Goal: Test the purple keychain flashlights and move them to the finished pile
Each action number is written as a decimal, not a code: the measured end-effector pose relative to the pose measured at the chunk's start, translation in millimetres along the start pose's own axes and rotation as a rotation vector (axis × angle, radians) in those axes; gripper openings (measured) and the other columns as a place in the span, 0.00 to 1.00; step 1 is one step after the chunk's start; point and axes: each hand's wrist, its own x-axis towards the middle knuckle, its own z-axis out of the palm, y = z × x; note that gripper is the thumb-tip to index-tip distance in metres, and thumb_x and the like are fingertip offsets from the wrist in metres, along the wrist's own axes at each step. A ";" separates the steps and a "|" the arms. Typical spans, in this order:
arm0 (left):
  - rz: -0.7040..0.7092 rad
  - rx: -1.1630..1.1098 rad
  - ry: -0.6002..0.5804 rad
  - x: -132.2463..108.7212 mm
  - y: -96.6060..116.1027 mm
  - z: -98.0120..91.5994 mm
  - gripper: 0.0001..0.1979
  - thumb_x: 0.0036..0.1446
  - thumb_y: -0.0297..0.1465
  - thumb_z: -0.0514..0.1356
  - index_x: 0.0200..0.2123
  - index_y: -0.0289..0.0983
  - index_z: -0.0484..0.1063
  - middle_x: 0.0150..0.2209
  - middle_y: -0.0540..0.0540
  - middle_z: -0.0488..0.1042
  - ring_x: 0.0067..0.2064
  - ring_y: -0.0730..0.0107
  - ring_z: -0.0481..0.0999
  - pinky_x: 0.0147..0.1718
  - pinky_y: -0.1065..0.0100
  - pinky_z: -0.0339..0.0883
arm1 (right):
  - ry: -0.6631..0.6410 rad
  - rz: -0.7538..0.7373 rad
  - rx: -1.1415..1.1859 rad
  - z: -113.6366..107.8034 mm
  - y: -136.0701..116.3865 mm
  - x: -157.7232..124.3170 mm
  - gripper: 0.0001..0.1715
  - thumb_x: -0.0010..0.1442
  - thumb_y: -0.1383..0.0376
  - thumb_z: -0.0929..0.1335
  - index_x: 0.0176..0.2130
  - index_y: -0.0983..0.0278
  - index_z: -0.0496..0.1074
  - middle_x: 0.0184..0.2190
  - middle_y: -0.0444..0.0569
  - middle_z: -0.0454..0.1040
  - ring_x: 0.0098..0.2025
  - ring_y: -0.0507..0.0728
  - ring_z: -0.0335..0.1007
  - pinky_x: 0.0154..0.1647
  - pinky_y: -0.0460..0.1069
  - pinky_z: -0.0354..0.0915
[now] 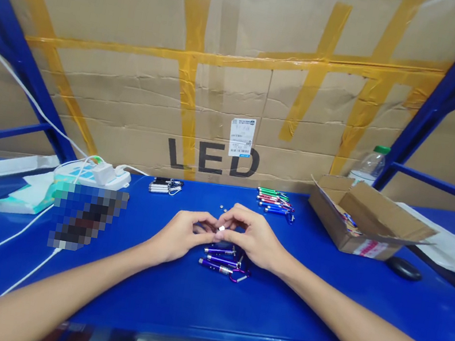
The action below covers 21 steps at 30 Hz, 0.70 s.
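Note:
My left hand [181, 235] and my right hand [254, 236] meet over the middle of the table, fingertips touching or nearly so. A small bright silvery piece [222, 229] shows between the thumb and fingers of my right hand; its kind is too small to tell. My left fingers are pinched against the same spot, and what they hold is hidden. Just below lie several purple penlight keychains [218, 266] with carabiner clips, partly covered by my right hand. Beyond the fingertips are small round silver pieces [221, 207], like button cells.
Silver and black penlights [163, 188] lie at the back left. Green, red and blue ones [274, 203] lie at the back right. An open cardboard box [331, 226], a black mouse [404, 268] and a bottle [370, 165] stand right. A power strip [117, 178] with white cables is left.

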 end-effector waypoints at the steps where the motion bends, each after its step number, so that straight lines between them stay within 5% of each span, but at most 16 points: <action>1: -0.015 0.002 -0.010 0.3 -0.5 0.1 0.17 0.59 0.40 0.72 0.45 0.35 0.83 0.41 0.45 0.85 0.43 0.61 0.84 0.45 0.66 0.76 | 0.001 0.005 0.002 -0.1 0.8 0.2 0.09 0.59 0.61 0.79 0.37 0.62 0.81 0.38 0.45 0.75 0.37 0.54 0.72 0.43 0.51 0.69; 8: -0.006 0.015 -0.022 0.6 -3.1 -0.4 0.15 0.57 0.38 0.73 0.43 0.34 0.83 0.41 0.45 0.81 0.43 0.62 0.82 0.43 0.67 0.76 | -0.022 0.058 0.060 0.3 2.8 1.6 0.16 0.59 0.53 0.80 0.38 0.62 0.81 0.34 0.43 0.73 0.34 0.53 0.68 0.37 0.50 0.66; 21: 0.131 0.205 -0.004 0.0 -2.6 -4.1 0.10 0.64 0.36 0.68 0.44 0.37 0.84 0.42 0.45 0.81 0.43 0.63 0.81 0.45 0.66 0.74 | -0.073 0.100 0.076 -3.7 11.9 4.1 0.19 0.57 0.54 0.80 0.43 0.62 0.82 0.36 0.44 0.74 0.35 0.54 0.66 0.39 0.50 0.64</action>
